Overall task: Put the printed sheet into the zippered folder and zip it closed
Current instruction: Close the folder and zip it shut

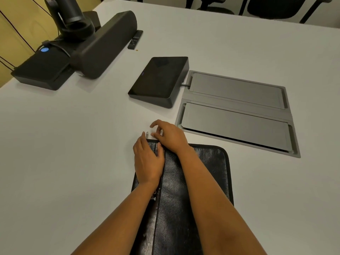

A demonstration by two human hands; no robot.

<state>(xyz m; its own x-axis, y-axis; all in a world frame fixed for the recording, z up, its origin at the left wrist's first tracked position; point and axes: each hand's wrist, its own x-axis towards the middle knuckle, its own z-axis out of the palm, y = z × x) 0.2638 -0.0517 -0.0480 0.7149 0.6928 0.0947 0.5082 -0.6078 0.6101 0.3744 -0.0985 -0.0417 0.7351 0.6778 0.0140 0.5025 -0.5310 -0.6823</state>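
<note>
Where the head view looks down, the black zippered folder [217, 168] lies flat on the white surface [73, 144]. Its near end runs out of frame and its far edge stops just short of the grey cable hatch [237, 111]. The left hand [148, 161] lies flat on the far left corner, grip slack, fingers straight, holding nothing. The right hand [168, 135] curls over the far edge beside a metal zip pull [147, 135]; cannot tell if its grip has anything. The surface runs wide left of the folder; black tablet console [160, 80] well beyond.
</note>
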